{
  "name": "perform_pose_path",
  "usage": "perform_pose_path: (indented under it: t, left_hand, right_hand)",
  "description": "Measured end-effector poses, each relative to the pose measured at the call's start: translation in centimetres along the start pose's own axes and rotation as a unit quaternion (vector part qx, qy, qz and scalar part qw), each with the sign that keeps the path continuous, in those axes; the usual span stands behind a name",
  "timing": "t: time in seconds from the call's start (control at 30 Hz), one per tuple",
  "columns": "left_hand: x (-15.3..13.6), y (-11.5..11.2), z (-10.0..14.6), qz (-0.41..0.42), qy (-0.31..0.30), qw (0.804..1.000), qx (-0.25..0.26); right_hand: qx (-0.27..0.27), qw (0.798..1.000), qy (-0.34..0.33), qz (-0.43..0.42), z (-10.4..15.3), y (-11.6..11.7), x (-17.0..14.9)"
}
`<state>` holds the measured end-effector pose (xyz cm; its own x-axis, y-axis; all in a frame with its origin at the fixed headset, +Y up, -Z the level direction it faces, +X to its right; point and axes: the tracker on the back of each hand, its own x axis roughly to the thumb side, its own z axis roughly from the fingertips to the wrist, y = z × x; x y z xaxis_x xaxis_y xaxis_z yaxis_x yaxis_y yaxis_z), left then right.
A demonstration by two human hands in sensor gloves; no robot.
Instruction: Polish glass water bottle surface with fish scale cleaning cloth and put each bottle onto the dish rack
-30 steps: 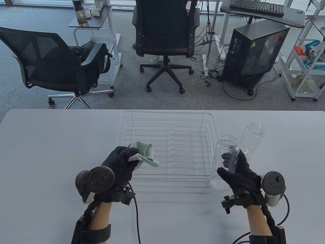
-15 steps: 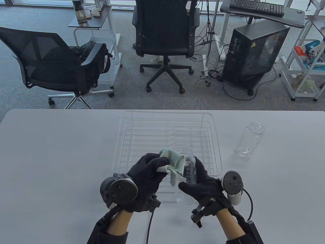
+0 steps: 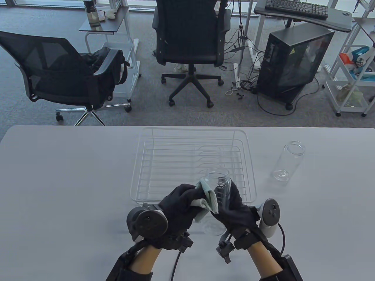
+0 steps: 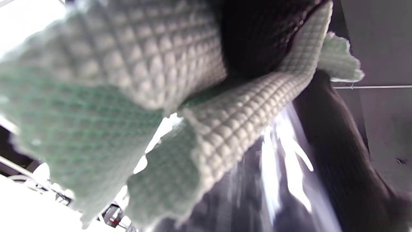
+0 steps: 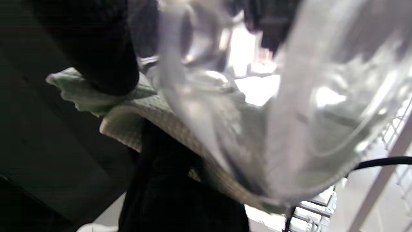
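Two glass bottles are in play, and the one that matters is the held bottle [image 3: 220, 195], gripped in the curled fingers of the right hand [image 3: 234, 209] and raised just above the near edge of the dish rack [image 3: 192, 164]. Its long axis runs tilted away from the person, open mouth pointing up and toward the rack, base low and close to the wrists. The fish scale cloth [image 3: 208, 199] is bunched in the left hand [image 3: 180, 205], which clutches it and presses it against the bottle's left flank, so both hands meet at the glass; the left wrist view shows the quilted weave lying right on the bright wall of the bottle. My read is that the rubbing should travel along that tilted axis, neck to base. Directly beyond the hands the rack holds nothing. The second bottle [image 3: 287, 160] stands upright, off to the right of the right hand and well apart from it, which makes that hand the nearer one. No brand, label or legible writing shows on either bottle or the cloth; faint marks on the held glass are too blurred to read.
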<state>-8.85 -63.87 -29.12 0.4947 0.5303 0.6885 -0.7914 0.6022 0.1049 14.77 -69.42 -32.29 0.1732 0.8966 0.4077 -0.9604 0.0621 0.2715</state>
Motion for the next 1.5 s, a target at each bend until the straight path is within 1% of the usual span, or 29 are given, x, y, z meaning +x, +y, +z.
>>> perform_pose_path:
  t: [0.07,0.17,0.23,0.27,0.33,0.37,0.47,0.57,0.63,0.73,0.77,0.83,0.93,1.0,1.1,1.13,1.2,1.23,1.3,1.33,1.4,1.43,1.5]
  left_hand:
    - [0.3,-1.0,0.2,0.002,-0.006,1.000,-0.021]
    - [0.8,-2.5,0.4,-0.018,-0.024,0.998,-0.052]
    - [1.0,-3.1,0.5,-0.022,-0.029,0.998,-0.056]
    - [1.0,-3.2,0.5,-0.023,-0.026,0.998,-0.050]
    - [1.0,-3.1,0.6,-0.024,-0.021,0.999,-0.043]
    - [0.9,-2.9,0.7,-0.024,-0.017,0.999,-0.032]
    - [0.3,-1.9,0.9,0.002,0.002,1.000,0.006]
    - [0.0,-0.8,1.1,-0.005,0.008,0.999,0.042]
    - [-0.2,-0.2,1.1,0.009,0.016,0.999,0.050]
    - [-0.4,0.6,0.8,0.016,0.024,0.997,0.066]
    - [-0.4,0.8,0.7,0.017,0.025,0.997,0.071]
    - [-0.7,1.5,0.4,0.023,0.031,0.996,0.084]
    - [-1.2,2.5,0.1,0.052,0.044,0.992,0.103]
    - [-1.5,2.6,0.1,0.063,0.053,0.991,0.102]
    - [-1.9,2.1,0.5,0.068,0.062,0.991,0.094]
    - [-1.9,1.7,0.6,0.075,0.062,0.992,0.083]
    - [-1.6,1.0,0.8,0.061,0.048,0.994,0.072]
    - [-1.2,0.3,0.9,0.044,0.035,0.997,0.051]
    - [-0.6,-0.8,1.2,0.017,0.012,0.999,0.034]
    - [-0.2,-1.3,1.4,0.009,0.002,1.000,0.020]
    - [0.2,-2.2,1.7,-0.001,-0.011,1.000,0.001]
    - [0.4,-2.6,1.9,-0.008,-0.016,1.000,-0.006]
    - [0.5,-3.1,2.0,-0.013,-0.020,1.000,-0.013]
  right_hand:
    - [-0.026,1.000,-0.010,0.008,0.0,-1.0,0.4]
    - [-0.055,0.998,-0.013,0.019,0.1,-2.2,1.0]
    - [-0.064,0.998,-0.007,0.023,0.1,-2.7,1.1]
    - [-0.059,0.998,-0.003,0.020,0.1,-2.7,1.1]
    - [-0.032,0.999,0.008,0.001,0.1,-2.7,1.1]
    - [-0.022,1.000,0.013,-0.008,0.1,-2.7,1.0]
    - [0.040,0.998,0.025,-0.047,0.0,-2.2,0.8]
    - [0.091,0.993,0.046,-0.066,-0.1,-1.7,0.0]
    - [0.105,0.989,0.061,-0.090,0.0,-1.3,-0.5]
    - [0.140,0.978,0.084,-0.126,0.1,-0.8,-1.3]
    - [0.142,0.977,0.087,-0.136,0.1,-0.7,-1.4]
    - [0.149,0.975,0.091,-0.137,0.2,-0.4,-1.6]
    - [0.176,0.975,0.096,-0.099,0.3,0.1,-1.9]
    - [0.182,0.977,0.084,-0.080,0.4,0.5,-2.1]
    - [0.162,0.984,0.061,-0.050,0.3,0.7,-2.3]
    - [0.152,0.986,0.059,-0.043,0.3,0.7,-2.3]
    - [0.130,0.989,0.051,-0.045,0.2,0.7,-2.3]
    - [0.112,0.991,0.047,-0.054,0.2,0.7,-2.3]
    - [0.063,0.994,0.039,-0.077,0.1,0.2,-2.3]
    - [0.038,0.996,0.031,-0.079,0.1,-0.1,-2.2]
    - [0.008,0.998,0.022,-0.062,0.1,-0.9,-2.0]
    - [-0.002,0.998,0.023,-0.054,0.1,-1.1,-1.8]
    - [-0.002,0.999,0.026,-0.032,0.1,-1.6,-1.5]
